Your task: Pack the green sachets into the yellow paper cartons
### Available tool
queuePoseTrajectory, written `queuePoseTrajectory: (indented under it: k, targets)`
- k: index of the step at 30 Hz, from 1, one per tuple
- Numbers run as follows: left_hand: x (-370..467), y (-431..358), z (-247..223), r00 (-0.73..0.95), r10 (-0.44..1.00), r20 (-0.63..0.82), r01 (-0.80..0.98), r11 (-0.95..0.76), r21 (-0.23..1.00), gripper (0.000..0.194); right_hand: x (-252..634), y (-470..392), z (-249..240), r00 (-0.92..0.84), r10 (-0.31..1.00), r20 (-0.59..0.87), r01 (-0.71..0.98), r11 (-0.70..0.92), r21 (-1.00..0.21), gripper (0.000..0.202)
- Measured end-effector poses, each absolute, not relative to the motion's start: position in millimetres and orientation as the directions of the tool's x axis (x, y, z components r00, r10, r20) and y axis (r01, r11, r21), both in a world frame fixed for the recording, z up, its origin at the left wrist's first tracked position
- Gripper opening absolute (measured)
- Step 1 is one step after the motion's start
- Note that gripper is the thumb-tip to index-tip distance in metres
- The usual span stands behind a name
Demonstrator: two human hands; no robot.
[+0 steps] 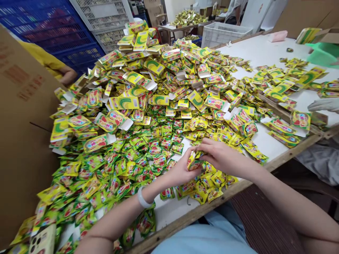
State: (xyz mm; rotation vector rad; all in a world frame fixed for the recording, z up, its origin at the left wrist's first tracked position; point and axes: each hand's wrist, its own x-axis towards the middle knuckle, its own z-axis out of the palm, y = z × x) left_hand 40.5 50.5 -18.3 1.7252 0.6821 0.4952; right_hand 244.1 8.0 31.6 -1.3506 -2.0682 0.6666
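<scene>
In the head view my left hand (185, 170) is closed around a small yellow and red carton (191, 161), tilted above the table edge. My right hand (218, 157) meets it from the right, its fingers bent and pinched at the carton's upper end over small foil packets, partly hidden by the fingers. Below and to the left of my hands spread loose green packets (132, 160) with red print. Yellow packets (209, 183) lie under and to the right of my hands. Behind them rises a heap of yellow-green cartons (156, 67), several with white flaps open.
A large cardboard box (23, 134) stands at the left, with a phone (43, 241) near its base. The wooden table edge (169, 229) runs in front of me. A co-worker's gloved hand (324, 104) is at the right. Blue crates (60, 31) and a white crate (222, 34) stand behind.
</scene>
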Motion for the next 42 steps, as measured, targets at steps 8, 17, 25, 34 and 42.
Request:
queuePoseTrajectory:
  k: [8, 17, 25, 34, 42]
  targets:
    - [39.4, 47.1, -13.8, 0.762, 0.643, -0.077, 0.164, -0.077, 0.983, 0.066, 253.3, -5.3, 14.2, -0.297, 0.908, 0.295, 0.437, 0.404, -0.803, 0.023]
    - [45.6, 20.1, -30.9, 0.809, 0.572, -0.134, 0.175, -0.018, 0.984, 0.090, 249.8, -35.8, -7.7, -0.275, 0.935, 0.224, 0.468, 0.334, -0.818, 0.027]
    - [3.4, 111.6, -43.2, 0.810, 0.586, 0.035, 0.508, -0.730, 0.457, 0.052, 338.3, -15.9, 9.9, 0.256, 0.796, 0.548, 0.962, -0.153, -0.227, 0.035]
    - [-0.5, 134.9, -64.4, 0.728, 0.660, 0.186, 0.496, -0.694, 0.522, 0.025, 274.2, -34.9, -59.8, -0.225, 0.968, 0.109, 0.956, 0.241, -0.166, 0.022]
    - [23.5, 109.7, -37.8, 0.645, 0.711, -0.280, 0.241, 0.159, 0.957, 0.050, 281.3, -18.6, -30.0, -0.033, 0.925, 0.379, 0.649, 0.308, -0.695, 0.017]
